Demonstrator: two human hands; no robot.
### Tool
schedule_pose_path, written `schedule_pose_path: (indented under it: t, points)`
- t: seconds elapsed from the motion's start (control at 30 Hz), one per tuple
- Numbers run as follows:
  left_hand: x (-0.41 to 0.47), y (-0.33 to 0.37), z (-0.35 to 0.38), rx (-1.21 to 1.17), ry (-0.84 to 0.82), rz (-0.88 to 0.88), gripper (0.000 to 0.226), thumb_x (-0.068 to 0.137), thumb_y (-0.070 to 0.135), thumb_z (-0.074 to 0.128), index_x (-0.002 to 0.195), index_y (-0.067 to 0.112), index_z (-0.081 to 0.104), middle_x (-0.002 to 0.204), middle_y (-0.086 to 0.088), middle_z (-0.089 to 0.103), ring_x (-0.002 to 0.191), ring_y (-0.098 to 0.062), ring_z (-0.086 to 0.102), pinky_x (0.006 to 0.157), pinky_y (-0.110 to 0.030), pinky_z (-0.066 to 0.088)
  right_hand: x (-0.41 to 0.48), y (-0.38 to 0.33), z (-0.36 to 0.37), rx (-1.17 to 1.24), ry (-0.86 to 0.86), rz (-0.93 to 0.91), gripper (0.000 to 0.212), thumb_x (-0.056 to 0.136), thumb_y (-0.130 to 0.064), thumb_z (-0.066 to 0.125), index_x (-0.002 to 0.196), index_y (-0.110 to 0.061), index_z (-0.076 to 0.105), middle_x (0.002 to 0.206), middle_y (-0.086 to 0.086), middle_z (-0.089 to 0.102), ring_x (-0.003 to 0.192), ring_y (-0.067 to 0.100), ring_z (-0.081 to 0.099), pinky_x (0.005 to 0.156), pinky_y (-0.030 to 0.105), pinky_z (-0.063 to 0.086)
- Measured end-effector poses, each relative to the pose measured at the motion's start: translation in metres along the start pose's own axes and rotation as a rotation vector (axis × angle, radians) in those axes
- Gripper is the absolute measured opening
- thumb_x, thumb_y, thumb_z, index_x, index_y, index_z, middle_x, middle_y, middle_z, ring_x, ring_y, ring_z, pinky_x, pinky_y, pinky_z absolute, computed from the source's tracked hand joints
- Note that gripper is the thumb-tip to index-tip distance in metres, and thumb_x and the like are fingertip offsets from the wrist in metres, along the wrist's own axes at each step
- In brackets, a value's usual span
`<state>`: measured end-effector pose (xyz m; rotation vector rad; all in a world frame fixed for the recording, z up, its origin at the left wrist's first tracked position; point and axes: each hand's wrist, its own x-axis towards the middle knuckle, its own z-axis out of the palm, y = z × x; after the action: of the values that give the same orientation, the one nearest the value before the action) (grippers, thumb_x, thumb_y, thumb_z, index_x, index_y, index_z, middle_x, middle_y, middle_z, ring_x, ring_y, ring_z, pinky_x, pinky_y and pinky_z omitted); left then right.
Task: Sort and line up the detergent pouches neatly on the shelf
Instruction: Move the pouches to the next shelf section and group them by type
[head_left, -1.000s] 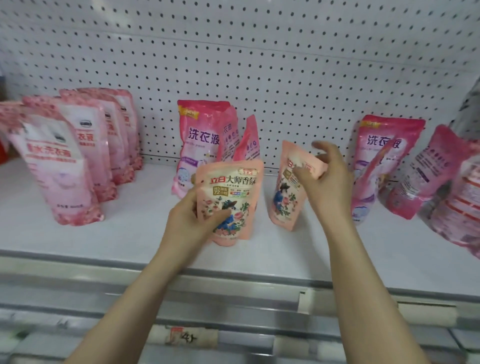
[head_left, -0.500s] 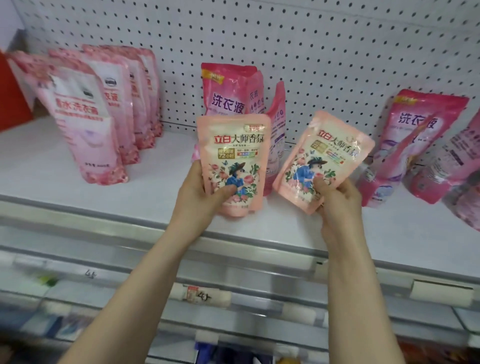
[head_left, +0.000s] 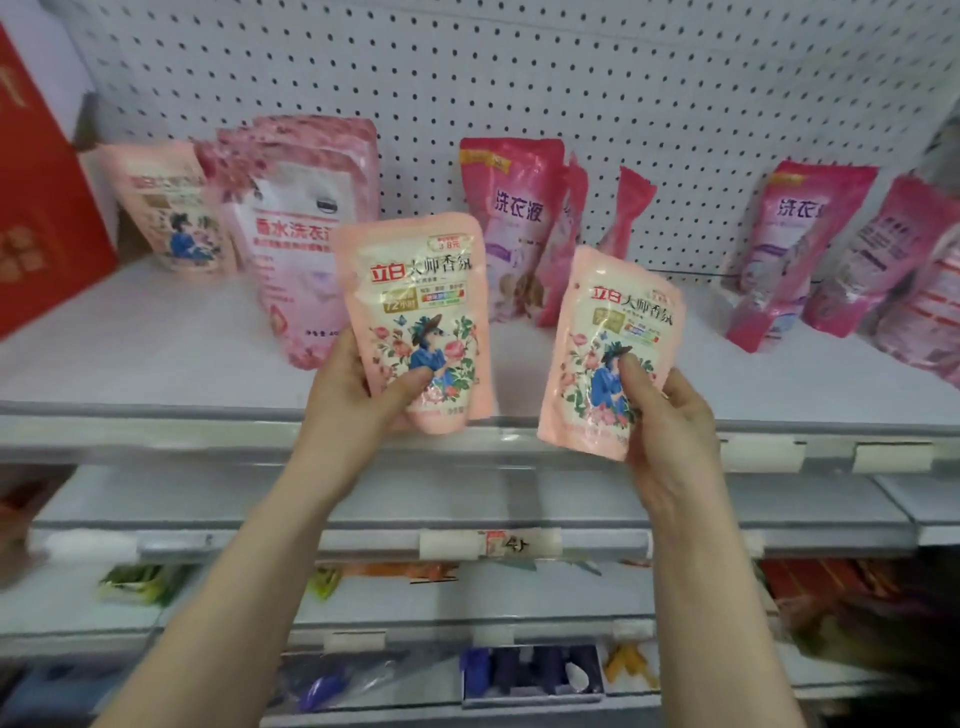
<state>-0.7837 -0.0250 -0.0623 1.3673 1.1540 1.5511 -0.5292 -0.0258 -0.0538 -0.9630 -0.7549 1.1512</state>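
I am in the sorting step, with one pouch in each hand and neither set down yet. My left hand grips the first peach pouch near its bottom, thumb across the front, and holds it upright over the front lip of the shelf. My right hand grasps the second peach pouch the same way. It tilts a little to the right and sits near the first without touching it. Both pouches are in the air.

A matching pouch stands at the back on the far left, near the red box, with pale pink pouches just beside it. I judge that my two belong with it. The next move calls for carrying them left and standing them upright, faces forward, in line with their match. The dark pink pouches behind lean and will want straightening.
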Motion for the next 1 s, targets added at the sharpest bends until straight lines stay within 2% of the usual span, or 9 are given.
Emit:
schedule_pose_path:
  t: [0.13,0.27,0.37,0.47,0.57,0.7,0.8,0.9,1.0]
  points:
    - [-0.021,0.002,-0.061,-0.007,0.003,-0.014,0.048,0.081,0.004,0.074,0.123,0.013,0.053,0.115,-0.001,0.071,0.104,-0.02,0.069,0.082,-0.037,0.058,-0.038,0.033,0.048,-0.039,-0.054,0.021,0.026,0.092,-0.019,0.068,0.116,-0.009,0.066,0.104,0.01,0.076,0.087,0.024,0.075,0.062,0.036,0.059]
    - [-0.038,0.005,-0.125,0.038,0.091,-0.024,0.042,0.08,0.005,0.075,0.115,0.018,0.055,0.111,0.001,0.072,0.1,-0.018,0.07,0.075,-0.03,0.058,-0.071,0.063,0.102,-0.113,-0.163,-0.013,0.015,0.092,-0.019,0.067,0.107,-0.018,0.068,0.101,0.006,0.077,0.085,0.021,0.076,0.057,0.033,0.057]
    - [-0.042,0.011,-0.173,0.042,0.179,-0.007,0.045,0.081,0.003,0.073,0.12,0.016,0.054,0.114,0.001,0.071,0.103,-0.017,0.069,0.08,-0.034,0.059,-0.083,0.079,0.151,-0.171,-0.284,-0.059,0.011,0.091,-0.014,0.068,0.101,-0.019,0.067,0.096,0.003,0.078,0.081,0.018,0.076,0.054,0.03,0.057]
    - [-0.038,0.018,-0.216,0.052,0.296,0.023,0.048,0.083,0.003,0.071,0.125,0.011,0.05,0.119,-0.001,0.068,0.107,-0.017,0.067,0.085,-0.035,0.057,-0.086,0.094,0.208,-0.218,-0.406,-0.095,0.017,0.091,-0.009,0.068,0.107,-0.015,0.067,0.099,0.003,0.077,0.088,0.02,0.075,0.065,0.03,0.059]
    - [-0.027,0.022,-0.248,0.053,0.42,0.064,0.047,0.085,0.002,0.069,0.125,0.016,0.049,0.122,0.001,0.066,0.11,-0.014,0.066,0.086,-0.032,0.056,-0.078,0.109,0.267,-0.276,-0.488,-0.148,0.02,0.09,-0.007,0.068,0.108,-0.016,0.066,0.101,0.002,0.077,0.092,0.019,0.074,0.072,0.032,0.06]
    - [-0.003,0.028,-0.274,0.185,0.505,0.095,0.049,0.086,0.008,0.068,0.127,0.019,0.045,0.12,0.011,0.063,0.107,0.0,0.064,0.082,-0.017,0.055,-0.046,0.125,0.338,-0.321,-0.472,-0.167,0.019,0.09,-0.014,0.069,0.104,-0.025,0.064,0.105,0.001,0.075,0.096,0.018,0.072,0.085,0.045,0.059]
    - [0.018,0.028,-0.285,0.265,0.536,0.089,0.044,0.086,0.011,0.067,0.123,0.024,0.046,0.12,0.011,0.063,0.108,-0.002,0.063,0.088,-0.03,0.055,-0.011,0.132,0.38,-0.301,-0.429,-0.157,0.018,0.09,-0.015,0.067,0.096,-0.031,0.062,0.102,-0.002,0.074,0.093,0.016,0.073,0.084,0.046,0.06]
    - [0.039,0.024,-0.292,0.34,0.523,0.087,0.043,0.086,0.011,0.067,0.123,0.022,0.046,0.122,0.008,0.063,0.11,-0.006,0.062,0.092,-0.041,0.053,0.026,0.139,0.415,-0.258,-0.366,-0.111,0.017,0.092,-0.011,0.064,0.107,-0.019,0.063,0.105,0.0,0.073,0.095,0.018,0.073,0.08,0.037,0.061]
    - [0.053,0.016,-0.296,0.364,0.5,0.07,0.044,0.086,0.011,0.067,0.123,0.023,0.045,0.123,0.006,0.063,0.113,-0.009,0.061,0.093,-0.047,0.052,0.052,0.151,0.443,-0.306,-0.375,-0.046,0.017,0.093,-0.011,0.063,0.109,-0.017,0.06,0.112,0.006,0.071,0.101,0.025,0.07,0.087,0.047,0.058]
